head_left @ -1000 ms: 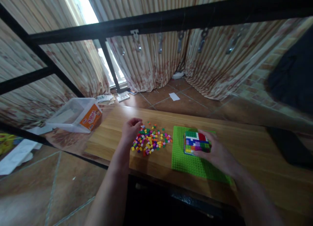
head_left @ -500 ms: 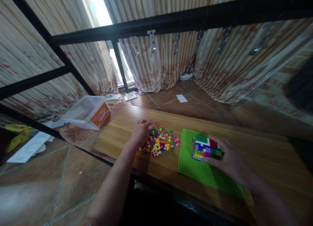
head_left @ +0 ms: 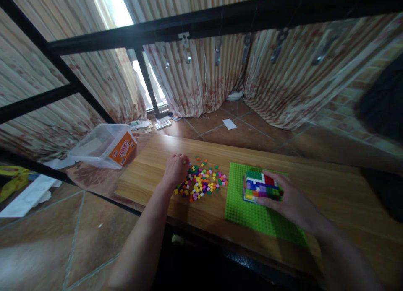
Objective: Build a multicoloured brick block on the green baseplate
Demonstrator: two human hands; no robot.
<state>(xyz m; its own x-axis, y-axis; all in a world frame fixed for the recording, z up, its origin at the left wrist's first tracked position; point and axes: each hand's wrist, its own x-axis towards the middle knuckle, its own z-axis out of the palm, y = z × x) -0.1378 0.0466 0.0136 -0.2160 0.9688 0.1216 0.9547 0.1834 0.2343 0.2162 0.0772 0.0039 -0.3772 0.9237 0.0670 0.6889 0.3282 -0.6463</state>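
Observation:
A pile of small colourful building bricks (head_left: 201, 184) lies loose on the wooden board (head_left: 151, 165). At the pile's left edge is my left hand (head_left: 176, 168), its fingers curled and closed; whatever they may hold is too small or hidden to make out. To the right lies a green studded baseplate (head_left: 245, 217). On it stands a multicoloured block built of bricks (head_left: 258, 186), with green, white, red, blue, purple and yellow on top. My right hand (head_left: 285, 194) wraps round its right side, thumb at the near edge and fingers at the far edge.
A clear plastic box (head_left: 100, 146) with an orange label stands left of the board. Black metal rails (head_left: 195, 24) with hanging clips cross in front of striped curtains. Papers (head_left: 163, 123) and a white sheet (head_left: 229, 123) lie on the tiled floor beyond.
The whole view has shifted a little, so things appear slightly further left. My left hand stays at the pile's edge, and my right hand keeps its grip on the brick block.

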